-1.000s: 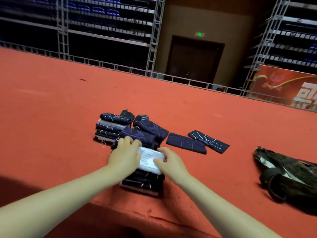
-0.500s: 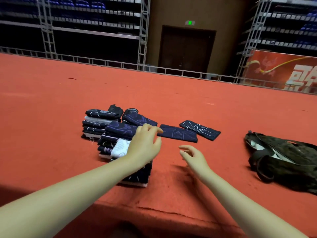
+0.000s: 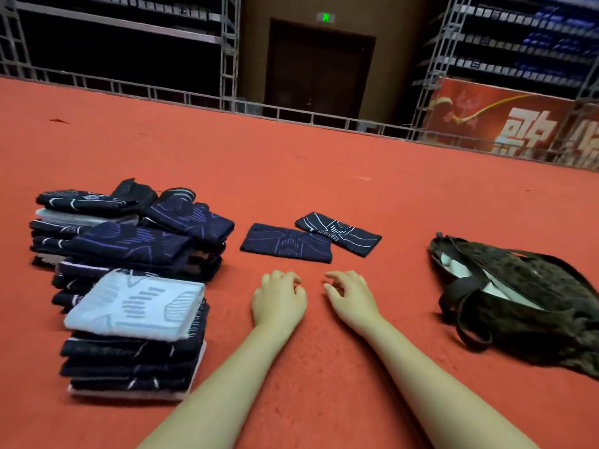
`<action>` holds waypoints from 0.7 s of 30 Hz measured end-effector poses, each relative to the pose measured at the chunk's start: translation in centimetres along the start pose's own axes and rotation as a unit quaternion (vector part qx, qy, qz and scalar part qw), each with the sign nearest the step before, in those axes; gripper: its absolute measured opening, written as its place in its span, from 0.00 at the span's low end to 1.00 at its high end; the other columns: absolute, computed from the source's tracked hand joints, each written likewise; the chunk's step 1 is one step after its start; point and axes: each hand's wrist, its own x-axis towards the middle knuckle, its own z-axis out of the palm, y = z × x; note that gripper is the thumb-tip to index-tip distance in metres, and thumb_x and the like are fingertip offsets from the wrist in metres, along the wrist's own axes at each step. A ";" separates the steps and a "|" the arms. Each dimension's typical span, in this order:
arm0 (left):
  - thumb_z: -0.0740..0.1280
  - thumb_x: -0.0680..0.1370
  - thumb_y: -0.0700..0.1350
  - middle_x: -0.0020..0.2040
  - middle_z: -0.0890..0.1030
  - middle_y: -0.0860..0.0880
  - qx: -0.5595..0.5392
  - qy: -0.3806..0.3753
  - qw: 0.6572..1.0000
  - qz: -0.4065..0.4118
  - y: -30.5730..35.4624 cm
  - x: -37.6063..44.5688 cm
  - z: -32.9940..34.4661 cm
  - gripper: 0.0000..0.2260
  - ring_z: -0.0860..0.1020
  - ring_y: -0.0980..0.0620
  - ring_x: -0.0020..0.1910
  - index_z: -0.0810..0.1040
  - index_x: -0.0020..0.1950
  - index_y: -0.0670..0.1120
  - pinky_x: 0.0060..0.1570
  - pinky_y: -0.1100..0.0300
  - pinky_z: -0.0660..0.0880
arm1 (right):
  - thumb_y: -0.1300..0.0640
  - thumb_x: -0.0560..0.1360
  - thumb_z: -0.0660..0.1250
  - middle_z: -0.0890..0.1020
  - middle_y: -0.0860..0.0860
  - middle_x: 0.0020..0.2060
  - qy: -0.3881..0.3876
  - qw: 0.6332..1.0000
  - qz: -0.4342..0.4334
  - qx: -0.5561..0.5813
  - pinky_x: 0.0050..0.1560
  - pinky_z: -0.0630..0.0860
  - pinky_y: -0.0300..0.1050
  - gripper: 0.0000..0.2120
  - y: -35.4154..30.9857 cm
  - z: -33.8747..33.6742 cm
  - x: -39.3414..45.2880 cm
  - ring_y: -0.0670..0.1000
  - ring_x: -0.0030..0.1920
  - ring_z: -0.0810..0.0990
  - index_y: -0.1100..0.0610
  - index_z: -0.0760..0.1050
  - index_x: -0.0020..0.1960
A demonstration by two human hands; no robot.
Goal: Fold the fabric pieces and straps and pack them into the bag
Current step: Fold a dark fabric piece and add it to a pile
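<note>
1. Folded fabric pieces stand in three stacks on the red carpet (image 3: pixel 324 163): a near stack (image 3: pixel 134 338) topped by a pale piece (image 3: pixel 136 304), a middle stack (image 3: pixel 139 251) behind it, and a far stack (image 3: pixel 81 222) at the back left.
2. Two dark pieces lie flat and single to the right of the stacks, a navy piece (image 3: pixel 287 243) and a white-lined piece (image 3: pixel 338 233), their corners touching or overlapping.
3. The dark bag (image 3: pixel 525 306) lies slumped and open well to the right, a pale lining showing; none of the stacked pieces appears to be in it.
4. Folding looks largely done; packing seems not yet begun, and the two loose pieces probably await stacking.
5. The left hand (image 3: pixel 278 299) and right hand (image 3: pixel 351 294) reach forward side by side, just short of the navy piece, fingers loosely curled, holding nothing.
</note>
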 end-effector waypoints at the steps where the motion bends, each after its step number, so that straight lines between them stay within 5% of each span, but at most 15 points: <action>1: 0.59 0.77 0.48 0.59 0.75 0.51 -0.007 0.002 1.000 -0.005 0.0 0.6 0.3 0.12 0.69 0.49 0.63 0.76 0.59 0.55 0.58 0.55 0.68 | 0.51 0.77 0.64 0.76 0.53 0.57 -0.002 1.000 -0.008 -0.010 0.65 0.66 0.49 0.17 0.2 0.3 1.3 0.55 0.62 0.70 0.52 0.74 0.65; 5: 0.58 0.78 0.48 0.59 0.75 0.51 -0.033 0.005 0.999 -0.019 -0.8 2.0 0.4 0.13 0.69 0.49 0.63 0.73 0.62 0.55 0.56 0.54 0.69 | 0.47 0.75 0.67 0.70 0.51 0.66 0.011 0.997 -0.039 -0.072 0.67 0.63 0.50 0.25 0.7 1.5 6.2 0.53 0.69 0.64 0.47 0.68 0.71; 7: 0.58 0.78 0.48 0.58 0.75 0.51 -0.052 0.010 0.998 -0.026 -1.2 2.4 0.4 0.14 0.71 0.49 0.61 0.73 0.62 0.55 0.56 0.54 0.70 | 0.47 0.74 0.67 0.72 0.48 0.68 0.019 0.994 -0.062 -0.089 0.67 0.62 0.50 0.21 0.8 2.2 8.3 0.51 0.70 0.64 0.46 0.73 0.67; 12: 0.59 0.77 0.46 0.59 0.74 0.50 -0.098 0.032 0.994 -0.028 -1.4 2.9 0.8 0.15 0.71 0.49 0.60 0.72 0.63 0.54 0.58 0.53 0.70 | 0.56 0.76 0.66 0.84 0.51 0.52 0.083 0.985 -0.133 -0.076 0.57 0.72 0.49 0.09 1.1 3.6 10.9 0.57 0.54 0.80 0.54 0.82 0.54; 16: 0.62 0.77 0.44 0.65 0.70 0.48 -0.099 0.079 0.992 0.019 -1.7 2.9 0.9 0.19 0.64 0.48 0.66 0.70 0.68 0.51 0.63 0.55 0.64 | 0.57 0.75 0.62 0.84 0.53 0.46 0.160 0.969 -0.185 -0.026 0.50 0.71 0.48 0.10 0.5 3.1 8.5 0.57 0.46 0.80 0.58 0.80 0.51; 21: 0.64 0.76 0.46 0.74 0.61 0.50 -0.050 0.100 0.991 0.072 -2.0 3.3 -0.3 0.24 0.55 0.50 0.74 0.66 0.72 0.53 0.71 0.49 0.57 | 0.55 0.75 0.59 0.82 0.48 0.46 0.153 0.960 -0.233 0.008 0.47 0.63 0.37 0.11 -0.1 0.4 1.9 0.46 0.49 0.77 0.55 0.79 0.50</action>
